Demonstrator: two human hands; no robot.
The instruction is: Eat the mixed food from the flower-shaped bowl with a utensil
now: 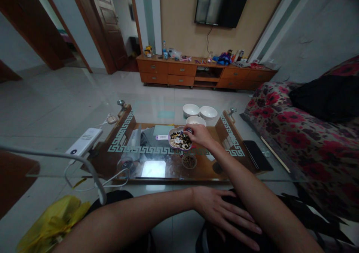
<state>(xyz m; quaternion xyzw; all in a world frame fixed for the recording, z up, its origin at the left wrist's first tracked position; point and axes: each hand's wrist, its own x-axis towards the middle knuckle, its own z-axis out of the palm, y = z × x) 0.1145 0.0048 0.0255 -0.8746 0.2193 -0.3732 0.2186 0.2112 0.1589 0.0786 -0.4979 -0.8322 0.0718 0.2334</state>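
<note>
My right hand reaches over the right rim of a shallow, scalloped purple-and-white dish. Its fingers are pinched together at the dish, and whatever is between them is too small to make out. Inside the dish lies a mix of small black, yellow and white pieces. Just behind the hand stands a white bowl, partly covered by it, with something pale inside. My left hand lies flat on my dark-clothed right knee, fingers stretched out, holding nothing.
Two more white bowls stand farther back on the glass table. A small bowl of brown pieces is nearer me. At left are a white power bank and cables; at right, a black phone and chopsticks.
</note>
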